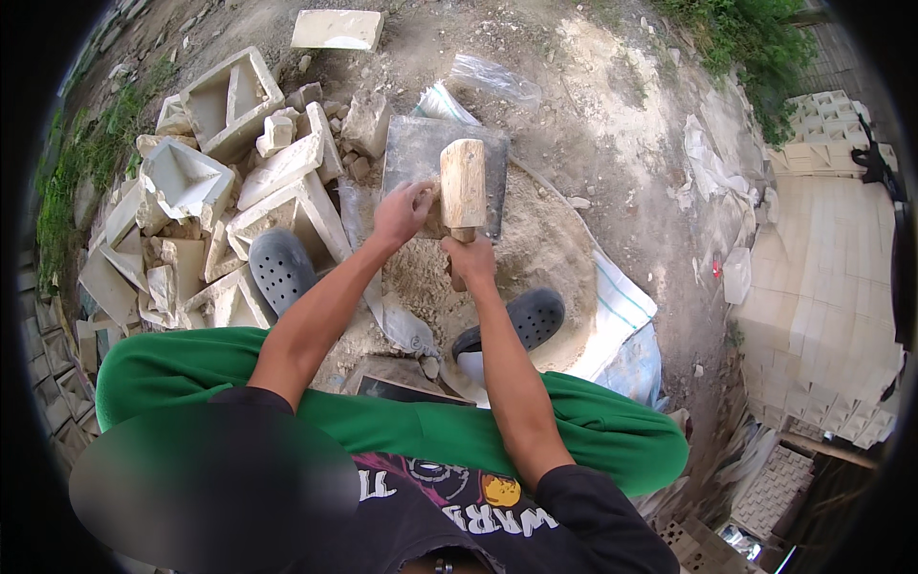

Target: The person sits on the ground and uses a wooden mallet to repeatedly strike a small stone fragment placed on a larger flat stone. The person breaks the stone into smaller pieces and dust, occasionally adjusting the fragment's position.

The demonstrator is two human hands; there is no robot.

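My right hand [469, 261] grips the short handle of a wooden mallet [463, 182]. Its thick, pale head points away from me, over a flat dark grey slab [411, 143]. Just left of the mallet head, my left hand [404, 212] is low over the slab with its fingers curled. What those fingers hold, if anything, is hidden. Around and in front of the slab lies pale crushed rubble and powder [555, 239], spread on a white woven sack [617, 316] with green stripes.
Broken white blocks and hollow box-shaped pieces [229, 100] are heaped on the left. One rectangular block [337, 30] lies at the far side. My grey clogs [282, 273] flank the work spot. Clear plastic [494, 78] lies beyond the slab. Stacked pale blocks [822, 287] stand at right.
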